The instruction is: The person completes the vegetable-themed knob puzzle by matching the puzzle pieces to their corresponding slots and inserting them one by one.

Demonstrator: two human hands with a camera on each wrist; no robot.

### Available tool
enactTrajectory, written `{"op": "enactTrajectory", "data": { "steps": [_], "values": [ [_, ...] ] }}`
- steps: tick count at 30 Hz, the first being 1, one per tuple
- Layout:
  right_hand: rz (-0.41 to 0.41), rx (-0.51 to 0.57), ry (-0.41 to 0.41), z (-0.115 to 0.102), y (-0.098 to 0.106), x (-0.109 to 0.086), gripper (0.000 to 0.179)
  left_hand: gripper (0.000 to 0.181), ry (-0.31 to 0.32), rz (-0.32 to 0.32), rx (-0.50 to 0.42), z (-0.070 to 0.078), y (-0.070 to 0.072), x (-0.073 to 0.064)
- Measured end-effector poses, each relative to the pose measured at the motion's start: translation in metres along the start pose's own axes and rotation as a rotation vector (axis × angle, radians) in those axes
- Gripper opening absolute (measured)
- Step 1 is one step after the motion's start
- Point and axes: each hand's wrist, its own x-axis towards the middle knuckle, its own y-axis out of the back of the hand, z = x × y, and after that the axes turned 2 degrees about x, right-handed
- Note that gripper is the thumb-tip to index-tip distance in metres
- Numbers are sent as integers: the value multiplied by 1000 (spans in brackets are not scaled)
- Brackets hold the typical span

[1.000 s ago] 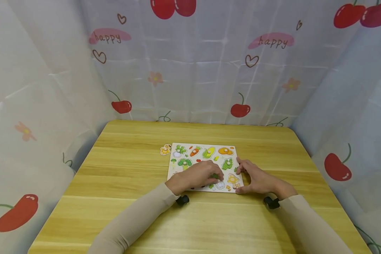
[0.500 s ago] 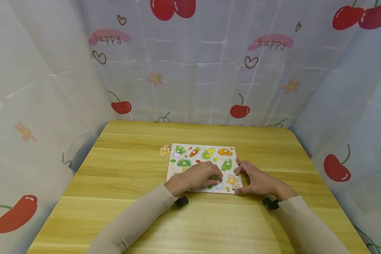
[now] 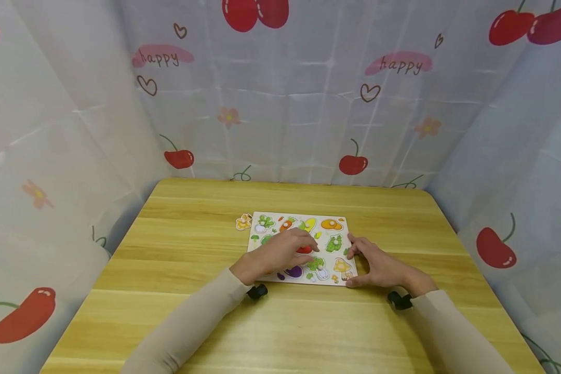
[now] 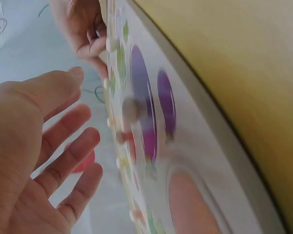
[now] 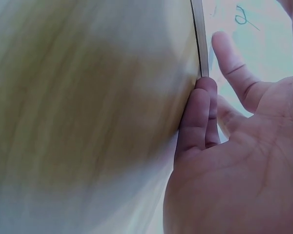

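Observation:
A wooden vegetable peg puzzle board [image 3: 324, 253] lies on the table, with knobbed pieces across it. My left hand [image 3: 280, 252] hovers over its middle, fingers spread and holding nothing, as the left wrist view shows. Beneath its fingertips a red piece [image 3: 305, 250] partly shows. The bok choy piece [image 3: 317, 266] lies at its outlined place, and a purple eggplant piece [image 3: 294, 271] sits nearer the front edge. My right hand [image 3: 378, 265] holds the board's right side, thumb at the front corner and fingers along the edge. Several pieces are hidden under the left hand.
A loose yellow-orange piece [image 3: 243, 222] lies on the table [image 3: 191, 249] just left of the board. Behind and at both sides hangs a white curtain [image 3: 285, 104] printed with cherries. Each wrist wears a small black camera.
My left hand has come off the bok choy piece, moved up and left over the red piece, and its fingers have opened. The right hand stays at the board's edge.

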Motion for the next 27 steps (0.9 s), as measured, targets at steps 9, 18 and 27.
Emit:
{"op": "enactTrajectory", "data": {
  "steps": [9, 18, 27],
  "values": [
    [9, -2, 20, -2, 3, -2, 63, 24, 41, 85, 30, -22, 10, -16],
    [-8, -24, 9, 1, 3, -3, 84, 27, 170, 162, 53, -45, 26, -39],
    [-16, -28, -7, 1, 3, -5, 109, 30, 354, 267, 46, -68, 44, -62]
  ]
}}
